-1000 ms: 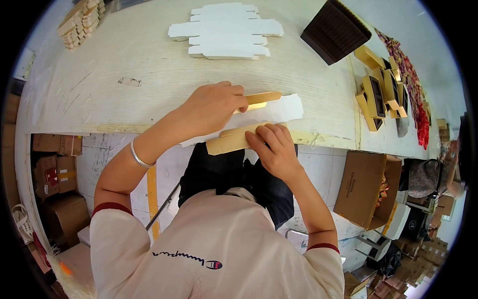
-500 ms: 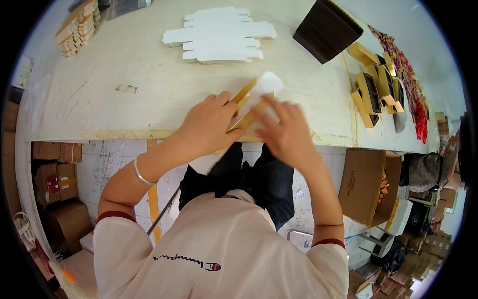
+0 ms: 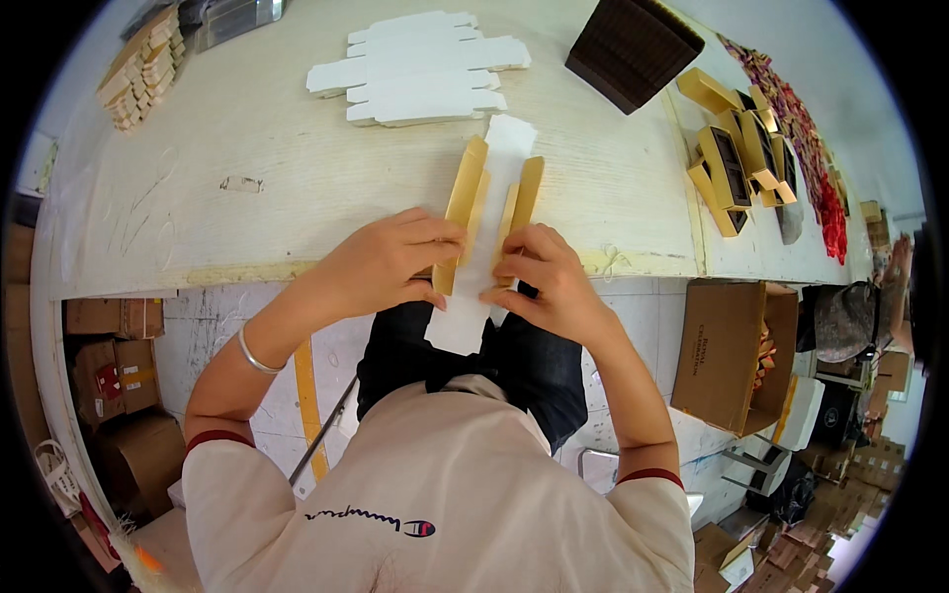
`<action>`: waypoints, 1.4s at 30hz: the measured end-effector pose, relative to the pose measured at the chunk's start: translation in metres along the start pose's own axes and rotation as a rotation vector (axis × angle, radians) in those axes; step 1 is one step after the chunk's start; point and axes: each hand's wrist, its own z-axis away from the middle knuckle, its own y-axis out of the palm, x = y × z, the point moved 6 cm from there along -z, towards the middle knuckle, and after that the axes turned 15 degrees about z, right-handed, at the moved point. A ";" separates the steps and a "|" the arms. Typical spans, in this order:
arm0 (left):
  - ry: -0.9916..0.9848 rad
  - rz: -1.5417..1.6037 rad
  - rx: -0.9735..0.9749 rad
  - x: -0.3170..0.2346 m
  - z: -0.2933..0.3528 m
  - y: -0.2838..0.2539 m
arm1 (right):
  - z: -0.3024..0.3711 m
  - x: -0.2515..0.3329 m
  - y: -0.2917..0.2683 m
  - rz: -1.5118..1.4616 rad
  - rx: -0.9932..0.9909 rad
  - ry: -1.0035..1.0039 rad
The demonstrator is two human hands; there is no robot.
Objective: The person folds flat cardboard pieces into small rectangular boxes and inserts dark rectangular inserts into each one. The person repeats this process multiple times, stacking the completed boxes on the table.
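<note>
A die-cut carton blank (image 3: 508, 138), white on one face with gold side flaps standing up, lies over the table's front edge, its near end reaching above my lap. My left hand (image 3: 395, 259) pinches the left gold flap between thumb and fingers. On the opposite side my right hand (image 3: 554, 280) grips the right gold flap, fingers bent round it. Beyond them lies a stack of flat white carton blanks (image 3: 420, 67).
A dark brown stack (image 3: 633, 54) stands at the far right, near several gold boxes (image 3: 732, 168) with dark insides. Red ribbon-like pieces (image 3: 830, 222) line the right edge. A pale stack (image 3: 143, 69) sits far left. Below the table's right side is an open cardboard box (image 3: 717, 356).
The carton blank has turned from slanting to nearly straight away from me. Its gold flaps now stand up on both sides, and my right hand has settled on the right one.
</note>
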 end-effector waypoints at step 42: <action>-0.202 0.197 -0.343 -0.007 -0.011 0.028 | 0.011 0.020 0.008 0.260 -0.223 0.075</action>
